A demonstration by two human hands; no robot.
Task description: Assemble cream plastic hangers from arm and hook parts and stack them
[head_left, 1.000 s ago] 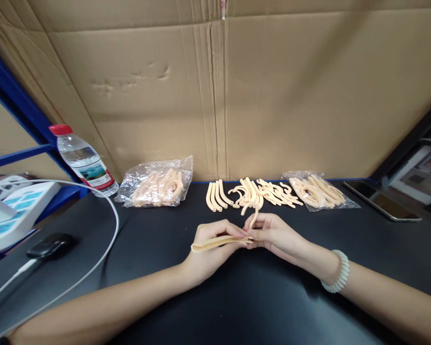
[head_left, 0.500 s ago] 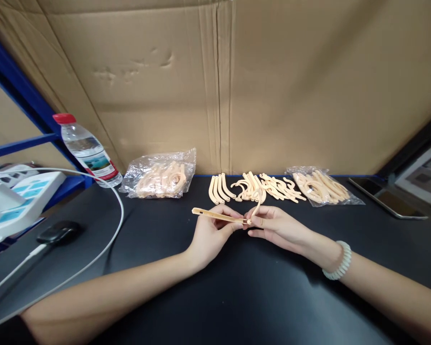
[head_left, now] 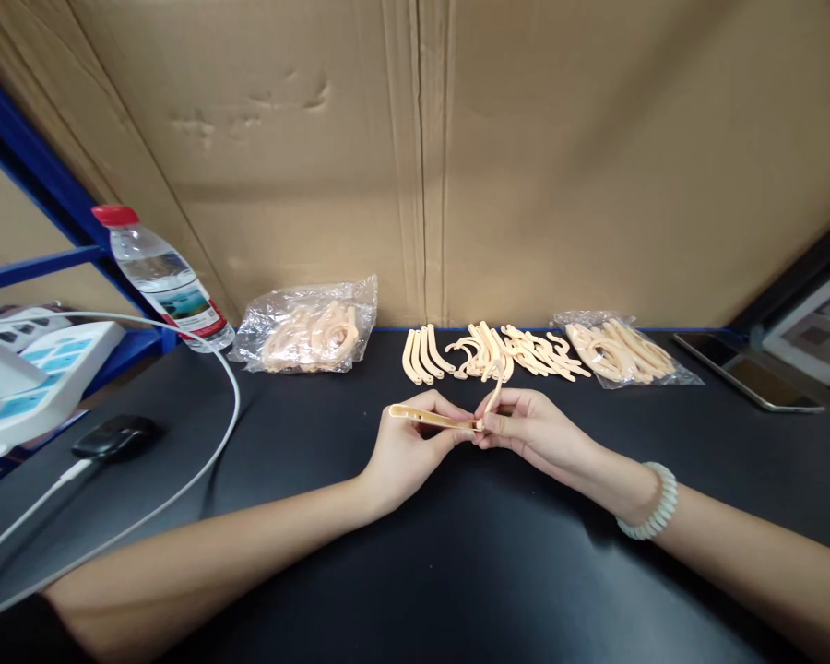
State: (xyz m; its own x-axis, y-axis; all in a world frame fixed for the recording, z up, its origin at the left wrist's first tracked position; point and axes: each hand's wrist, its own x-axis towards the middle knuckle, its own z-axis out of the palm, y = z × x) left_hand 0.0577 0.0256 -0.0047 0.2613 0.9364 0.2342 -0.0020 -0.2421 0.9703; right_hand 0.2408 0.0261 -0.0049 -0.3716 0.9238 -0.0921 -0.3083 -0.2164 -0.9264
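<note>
My left hand [head_left: 411,452] is closed around a beige plastic hanger arm [head_left: 415,415], whose free end points left above the knuckles. My right hand [head_left: 536,433] pinches a small curved hanger hook [head_left: 496,397] that rises from between thumb and fingers. The hook's base meets the arm's inner end where the fingertips come together; fingers partly cover the joint, so I cannot tell whether they are locked. Behind the hands, several hanger arms [head_left: 427,355] lie side by side, with a pile of loose hooks [head_left: 467,355] and more arms [head_left: 536,350] to the right.
Clear plastic bags of beige parts lie at back left [head_left: 304,332] and back right [head_left: 619,350]. A water bottle [head_left: 170,277], white cable [head_left: 237,397], black device [head_left: 114,437] and power strip [head_left: 48,378] are leftward. A phone [head_left: 743,369] lies right; cardboard [head_left: 560,166] stands behind.
The hanger arm has shifted slightly right and its end now meets the hook's base more closely. My right fingers have closed in around the joint. The view has tilted a little.
</note>
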